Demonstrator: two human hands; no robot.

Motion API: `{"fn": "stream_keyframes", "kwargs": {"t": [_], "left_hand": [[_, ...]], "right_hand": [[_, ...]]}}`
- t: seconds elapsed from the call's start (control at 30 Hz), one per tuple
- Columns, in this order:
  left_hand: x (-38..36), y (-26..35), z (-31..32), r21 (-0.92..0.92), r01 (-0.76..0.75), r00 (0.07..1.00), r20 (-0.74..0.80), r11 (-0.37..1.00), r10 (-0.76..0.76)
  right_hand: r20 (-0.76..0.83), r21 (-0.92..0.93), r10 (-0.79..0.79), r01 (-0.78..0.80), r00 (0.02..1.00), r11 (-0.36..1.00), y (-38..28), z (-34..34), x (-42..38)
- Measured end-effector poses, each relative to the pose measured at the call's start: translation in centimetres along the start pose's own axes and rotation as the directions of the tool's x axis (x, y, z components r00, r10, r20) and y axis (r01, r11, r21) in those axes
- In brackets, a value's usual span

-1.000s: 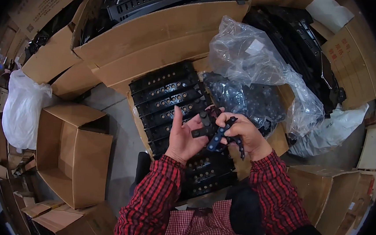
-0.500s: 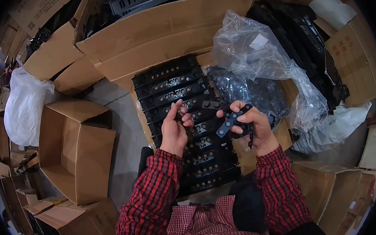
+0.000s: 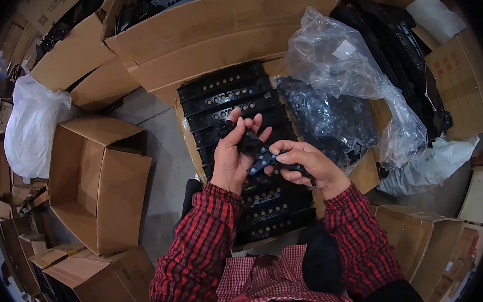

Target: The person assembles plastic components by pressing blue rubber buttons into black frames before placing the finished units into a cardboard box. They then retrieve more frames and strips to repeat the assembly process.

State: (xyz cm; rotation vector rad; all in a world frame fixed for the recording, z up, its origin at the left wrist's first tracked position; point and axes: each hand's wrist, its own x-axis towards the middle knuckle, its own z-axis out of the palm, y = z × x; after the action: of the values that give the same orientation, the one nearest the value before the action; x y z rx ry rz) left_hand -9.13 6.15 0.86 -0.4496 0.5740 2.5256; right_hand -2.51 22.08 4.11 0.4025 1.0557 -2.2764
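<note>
My left hand (image 3: 231, 156) is palm up with its fingers curled around small dark pieces; how many is hidden. My right hand (image 3: 315, 167) pinches dark rubber button pads between thumb and fingers. One dark pad with bluish round bumps (image 3: 260, 164) lies between the two hands, touching both. Below them, long black plastic strips (image 3: 270, 214) with rows of round holes lie side by side on cardboard. Beyond my right hand is a clear plastic bag (image 3: 334, 124) full of dark pieces with similar bumps.
An open cardboard box (image 3: 121, 198) stands on the floor at left, beside a white plastic bag (image 3: 34, 129). A large carton (image 3: 222, 36) of black plastic parts rises at the back. Crumpled clear film (image 3: 328, 58) drapes at back right. Another box (image 3: 402, 237) is at right.
My right hand has moved left, bringing the pads to my left hand. My left hand, which looked empty, now has dark pieces in its curled fingers. The view has shifted slightly.
</note>
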Motion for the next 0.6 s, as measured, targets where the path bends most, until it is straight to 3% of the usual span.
{"fn": "stream_keyframes", "kwargs": {"t": [0.07, 0.13, 0.17, 0.23, 0.27, 0.3, 0.33, 0.43, 0.47, 0.5, 0.53, 0.57, 0.6], "left_hand": [[0.4, 0.8, -0.6, -0.075, -0.073, 0.997, -0.007, 0.994, 0.073], [1.9, 2.3, -3.8, -0.227, 0.008, 0.987, 0.160, 0.974, 0.030], [1.7, 2.9, -3.2, -0.249, -0.048, 0.990, 0.115, 0.967, 0.079], [0.9, 4.0, -2.2, -0.145, -0.186, 0.977, 0.073, 0.972, 0.198], [1.2, 4.3, -3.0, 0.004, -0.141, 0.987, 0.078, 0.990, 0.140], [0.7, 3.7, -2.1, 0.068, -0.037, 0.999, 0.029, 0.997, 0.036], [0.1, 2.7, -1.3, 0.129, 0.071, 0.997, -0.027, 0.989, -0.068], [-1.2, -0.9, -1.5, 0.206, 0.269, 0.949, 0.112, 0.941, -0.296], [-1.4, -1.6, -1.8, 0.259, 0.214, 0.964, 0.101, 0.942, -0.247], [-1.2, -1.6, -1.5, 0.239, 0.206, 0.977, 0.009, 0.949, -0.214], [-0.8, -1.4, -1.1, 0.220, 0.195, 0.980, -0.082, 0.956, -0.181], [0.0, -1.4, -2.3, 0.374, 0.156, 0.988, -0.076, 0.914, -0.137], [0.2, -1.4, -2.5, 0.372, 0.159, 0.987, -0.078, 0.915, -0.139]], "right_hand": [[0.040, -0.039, 0.016, -0.015, 0.999, 0.999, -0.5, -0.1, -0.4], [0.078, -0.076, 0.033, -0.027, 0.996, 0.997, -0.8, -0.7, -0.8], [0.111, -0.012, -0.026, 0.028, 0.993, 1.000, -0.9, -1.3, -1.1], [0.198, 0.215, -0.231, 0.188, 0.953, 0.958, -0.8, -2.4, -0.6], [0.199, 0.211, -0.229, 0.186, 0.953, 0.960, -0.7, -2.5, -0.5], [0.011, 0.190, -0.310, 0.302, 0.951, 0.934, -0.8, -1.5, -0.3], [-0.176, 0.150, -0.384, 0.411, 0.906, 0.899, -0.8, -0.7, 0.0], [-0.187, -0.256, -0.486, 0.435, 0.854, 0.863, 0.7, 0.2, 1.3], [-0.156, -0.347, -0.421, 0.349, 0.894, 0.870, 1.4, 0.7, 1.6], [-0.010, -0.643, -0.552, 0.417, 0.834, 0.642, 1.9, 0.5, 1.9], [0.175, -0.839, -0.614, 0.443, 0.770, 0.316, 2.4, 0.1, 2.3], [0.362, -0.897, -0.656, 0.440, 0.663, -0.050, 2.7, -0.2, 2.6], [0.360, -0.898, -0.654, 0.438, 0.665, -0.048, 2.8, 0.1, 2.2]]}}
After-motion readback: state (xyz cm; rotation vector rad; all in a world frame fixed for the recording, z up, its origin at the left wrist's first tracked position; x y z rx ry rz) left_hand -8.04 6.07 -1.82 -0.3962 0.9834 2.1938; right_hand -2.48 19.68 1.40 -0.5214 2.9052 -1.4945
